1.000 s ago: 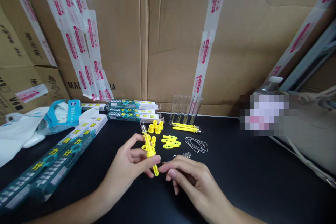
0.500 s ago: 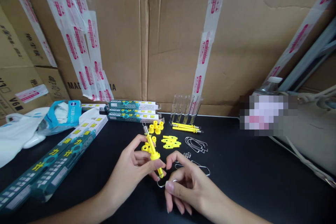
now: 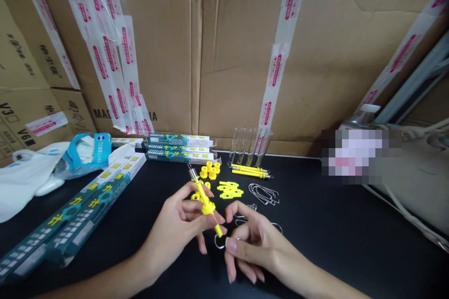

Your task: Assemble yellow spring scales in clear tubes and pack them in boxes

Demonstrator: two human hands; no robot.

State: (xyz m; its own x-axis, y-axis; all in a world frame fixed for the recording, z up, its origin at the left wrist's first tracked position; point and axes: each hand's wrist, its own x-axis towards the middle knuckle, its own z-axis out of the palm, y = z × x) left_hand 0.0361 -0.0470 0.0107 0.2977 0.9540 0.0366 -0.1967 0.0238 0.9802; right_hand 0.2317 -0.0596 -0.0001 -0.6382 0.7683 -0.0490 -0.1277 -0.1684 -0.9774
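Note:
My left hand [image 3: 191,217] is closed on a yellow plastic spring-scale rod [image 3: 201,194], tilted, with a flanged yellow cap around it and a metal spring at its upper end. My right hand [image 3: 254,245] pinches a bent wire hook [image 3: 219,243], whose curved end meets the rod's lower tip; whether it passes through a hole there I cannot tell. Just beyond my hands lie yellow caps [image 3: 210,170], flat yellow pieces [image 3: 230,190] and wire hooks [image 3: 264,194]. More wire pieces [image 3: 277,225] are partly hidden behind my right hand.
Clear tubes [image 3: 249,147] stand upright at the back, with yellow rods with springs [image 3: 249,171] lying before them. Green-and-white boxes [image 3: 180,154] are stacked at the back, and long ones [image 3: 94,210] lie at left beside a blue packet [image 3: 89,152]. A bottle [image 3: 366,114] and a pale bag [image 3: 417,187] are at right.
The hook's curve has turned and sits closer under the rod's tip. My right hand has shifted slightly with it, while my left hand keeps its hold. The whole view has moved a little.

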